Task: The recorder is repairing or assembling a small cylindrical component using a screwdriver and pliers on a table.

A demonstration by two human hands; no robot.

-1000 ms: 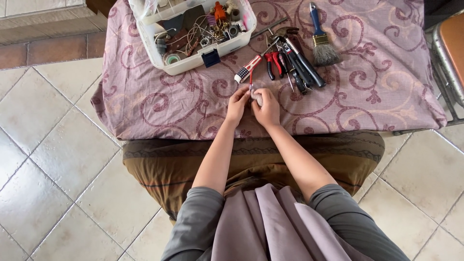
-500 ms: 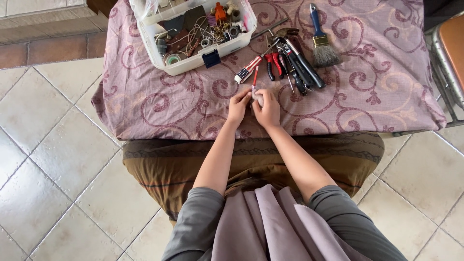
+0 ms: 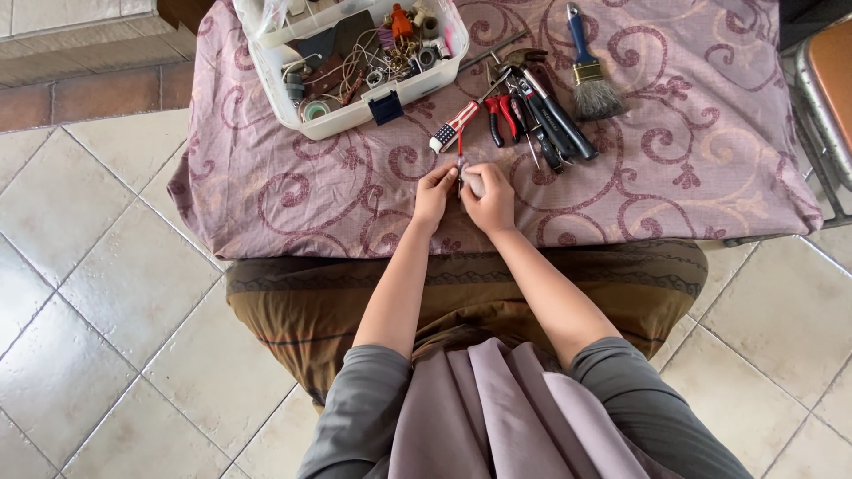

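My left hand (image 3: 434, 192) and my right hand (image 3: 489, 200) meet over the near middle of a table covered with a mauve patterned cloth (image 3: 692, 177). Between the fingertips sits a small pale object (image 3: 473, 183), held mostly by my right hand. A thin red-handled tool (image 3: 460, 146) rises from the fingertips of my left hand, pointing away from me. What the small object is cannot be made out.
A white plastic box (image 3: 355, 111) of wires and small parts stands at the back left. Pliers and dark-handled tools (image 3: 541, 111), a striped-handled screwdriver (image 3: 454, 127) and a blue-handled paintbrush (image 3: 586, 75) lie behind my hands. A chair (image 3: 825, 80) stands at right.
The thin red tool shifted slightly between my fingers and stands more upright. Both hands stay together in nearly the same place.
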